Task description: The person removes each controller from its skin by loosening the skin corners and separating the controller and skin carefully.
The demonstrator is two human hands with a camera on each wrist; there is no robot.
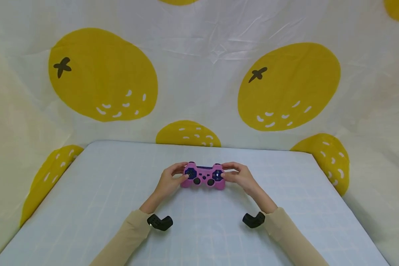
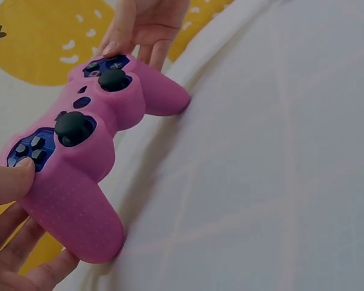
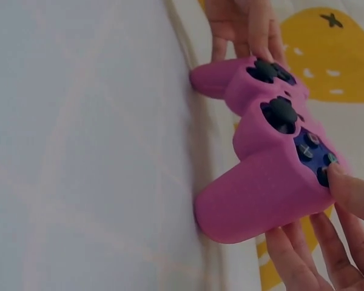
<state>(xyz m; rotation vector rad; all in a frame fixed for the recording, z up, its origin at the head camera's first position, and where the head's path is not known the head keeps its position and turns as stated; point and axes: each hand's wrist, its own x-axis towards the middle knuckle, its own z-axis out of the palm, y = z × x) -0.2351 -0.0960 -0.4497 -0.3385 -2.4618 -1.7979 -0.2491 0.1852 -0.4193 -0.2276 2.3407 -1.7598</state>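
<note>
A pink game controller (image 1: 203, 176) with dark blue button pads and two black thumbsticks rests on the pale blue table (image 1: 119, 192), its grips touching the surface. My left hand (image 1: 169, 181) grips its left side, thumb on the direction pad (image 2: 29, 147), fingers curled behind. My right hand (image 1: 240, 176) grips its right side, thumb on the face buttons (image 3: 318, 154). In the left wrist view the controller (image 2: 85, 157) fills the left half; in the right wrist view the controller (image 3: 261, 163) lies at the right.
A white cloth with large yellow citrus prints (image 1: 103, 74) hangs behind and around the table. Black wrist camera mounts (image 1: 159, 222) sit by both beige sleeves. The table's far edge (image 1: 199, 145) runs just behind the controller.
</note>
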